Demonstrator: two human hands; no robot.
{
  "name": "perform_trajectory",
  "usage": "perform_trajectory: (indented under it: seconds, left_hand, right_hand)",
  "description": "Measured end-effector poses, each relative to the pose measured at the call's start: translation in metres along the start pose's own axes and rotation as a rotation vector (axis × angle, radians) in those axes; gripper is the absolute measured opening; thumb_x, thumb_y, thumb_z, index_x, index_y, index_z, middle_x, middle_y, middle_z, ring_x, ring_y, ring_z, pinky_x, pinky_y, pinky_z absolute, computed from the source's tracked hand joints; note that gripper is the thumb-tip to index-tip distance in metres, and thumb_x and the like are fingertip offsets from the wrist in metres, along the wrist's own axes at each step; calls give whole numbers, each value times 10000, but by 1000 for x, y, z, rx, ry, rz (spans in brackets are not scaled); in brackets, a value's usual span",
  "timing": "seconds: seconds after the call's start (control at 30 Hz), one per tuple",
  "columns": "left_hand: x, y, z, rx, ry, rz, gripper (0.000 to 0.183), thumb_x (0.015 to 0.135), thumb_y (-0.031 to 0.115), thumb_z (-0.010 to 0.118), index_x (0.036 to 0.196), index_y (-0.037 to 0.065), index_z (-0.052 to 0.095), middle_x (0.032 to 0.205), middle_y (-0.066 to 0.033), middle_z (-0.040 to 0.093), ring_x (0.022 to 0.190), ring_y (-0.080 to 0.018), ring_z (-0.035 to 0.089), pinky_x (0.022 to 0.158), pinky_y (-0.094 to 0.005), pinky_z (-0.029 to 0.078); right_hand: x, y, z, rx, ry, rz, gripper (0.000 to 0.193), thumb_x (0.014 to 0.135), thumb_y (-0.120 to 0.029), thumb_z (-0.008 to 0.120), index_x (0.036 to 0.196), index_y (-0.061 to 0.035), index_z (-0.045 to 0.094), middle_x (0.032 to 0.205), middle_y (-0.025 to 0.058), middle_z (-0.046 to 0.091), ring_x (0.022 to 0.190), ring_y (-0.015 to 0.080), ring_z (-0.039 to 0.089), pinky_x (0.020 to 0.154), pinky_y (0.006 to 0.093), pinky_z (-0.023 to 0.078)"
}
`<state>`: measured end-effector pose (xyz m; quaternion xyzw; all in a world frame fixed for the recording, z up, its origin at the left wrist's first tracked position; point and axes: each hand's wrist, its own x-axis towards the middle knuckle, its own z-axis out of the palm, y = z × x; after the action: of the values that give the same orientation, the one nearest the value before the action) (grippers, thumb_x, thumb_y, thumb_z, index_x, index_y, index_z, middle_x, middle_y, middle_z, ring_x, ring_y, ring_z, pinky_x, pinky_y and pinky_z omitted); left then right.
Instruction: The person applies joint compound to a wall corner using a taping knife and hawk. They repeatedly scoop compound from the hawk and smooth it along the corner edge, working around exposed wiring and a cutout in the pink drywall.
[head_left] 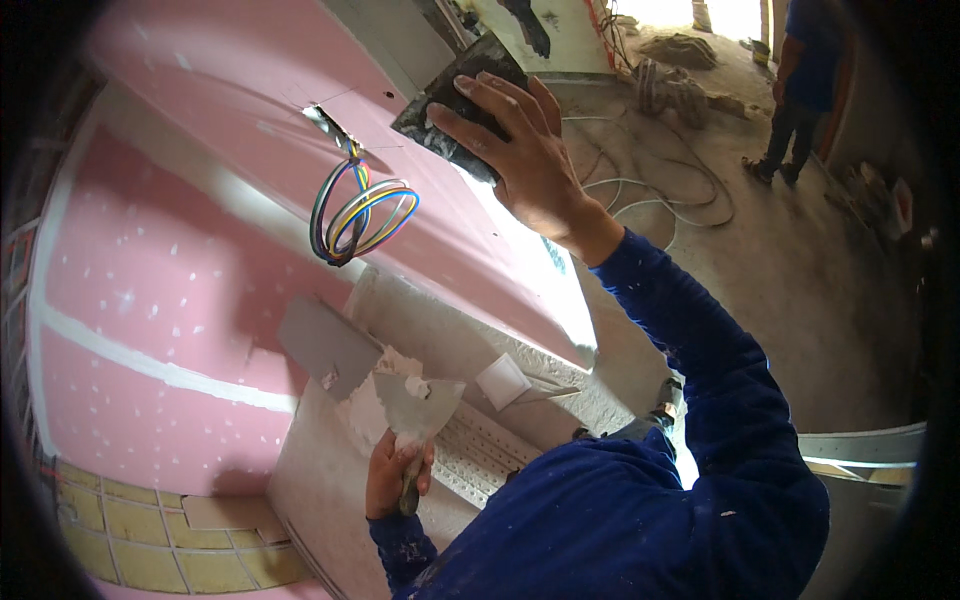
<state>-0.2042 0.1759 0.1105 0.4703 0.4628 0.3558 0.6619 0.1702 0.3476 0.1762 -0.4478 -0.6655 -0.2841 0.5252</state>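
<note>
My right hand (525, 150) is raised at the upper middle, fingers laid across a dark, plaster-smeared rectangular blade (440, 135). The blade is at the edge of a pink plasterboard panel (450, 240); whether it touches the board I cannot tell. Lower down, my left hand (390, 475) is closed round the handle of a putty knife (420, 410), its wide blade pointing up and carrying some pale filler. To the left of my right hand, a coil of coloured wires (350, 215) hangs from a slot cut in the panel.
A grey board piece (325, 345) and a white square piece (503, 381) lie near the putty knife. Hoses (690, 190) trail over the dusty floor at right. Another person (800, 90) stands at the far right. Yellow insulation (140, 535) shows at lower left.
</note>
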Motion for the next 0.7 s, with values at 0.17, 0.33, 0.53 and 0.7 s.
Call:
perform_trajectory:
  seconds: [0.17,0.33,0.53,0.7]
  left_hand:
    - [-6,-9,-8,-44,28,-2,392,940,227,587,1235,-13,490,833,-95,610,466,-116,534,424,-223,446]
    - [3,-9,-7,-3,21,2,485,924,296,639,1262,-8,470,845,-91,618,459,-101,533,399,-213,440]
    - [4,4,-4,10,-4,9,395,932,218,586,1236,-12,487,840,-103,622,476,-118,536,432,-221,452]
    - [4,-9,-8,-41,4,-34,386,933,209,583,1239,-5,487,836,-105,625,480,-123,542,437,-223,463]
  right_hand:
    - [-37,10,-5,51,-41,82,785,758,75,643,1403,-353,512,1437,45,461,1366,254,408,1176,522,232]
    - [-23,5,-19,76,32,51,787,734,92,657,1377,-346,544,1424,26,481,1365,240,411,1174,523,231]
    - [0,4,-8,-18,53,-29,794,702,104,673,1358,-331,563,1413,2,507,1351,237,430,1178,523,224]
    - [-70,-2,-12,78,-3,46,753,727,105,662,1343,-319,572,1423,3,505,1351,227,443,1189,522,210]
